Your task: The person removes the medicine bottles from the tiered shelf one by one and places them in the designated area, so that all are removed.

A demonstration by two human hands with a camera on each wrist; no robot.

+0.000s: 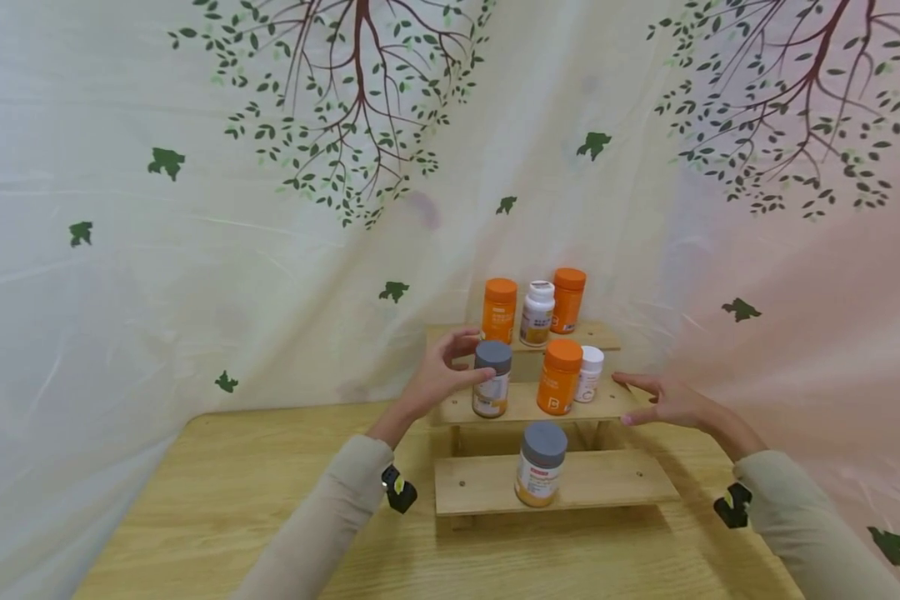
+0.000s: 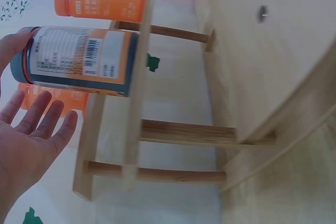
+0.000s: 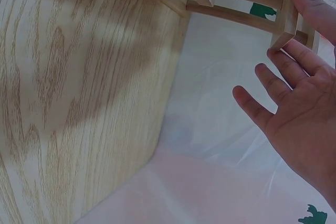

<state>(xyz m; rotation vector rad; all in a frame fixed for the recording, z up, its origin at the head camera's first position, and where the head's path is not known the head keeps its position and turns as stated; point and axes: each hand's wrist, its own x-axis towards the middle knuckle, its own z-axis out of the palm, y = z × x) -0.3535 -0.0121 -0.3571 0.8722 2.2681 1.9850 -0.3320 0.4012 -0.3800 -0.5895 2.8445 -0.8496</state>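
Observation:
A grey-lidded bottle [image 1: 491, 393] stands upright at the left end of the middle step of a wooden shelf [image 1: 521, 402]. My left hand [image 1: 437, 382] is beside it with the thumb at the lid. In the left wrist view the other fingers of the left hand [image 2: 34, 145] are spread and apart from the bottle [image 2: 79, 59]. My right hand [image 1: 678, 402] reaches to the right end of the middle step, holding nothing. The right wrist view shows the right hand [image 3: 310, 111] with extended fingers close to the shelf's end; whether they touch it I cannot tell.
An orange bottle [image 1: 558, 379] and a small white bottle [image 1: 589, 375] share the middle step. Two orange bottles, one at left [image 1: 499, 312], flank a white bottle [image 1: 537, 315] on top. Another grey-lidded bottle [image 1: 541, 467] stands on the lowest step. A printed curtain [image 1: 307, 292] hangs behind the table [image 1: 270, 492].

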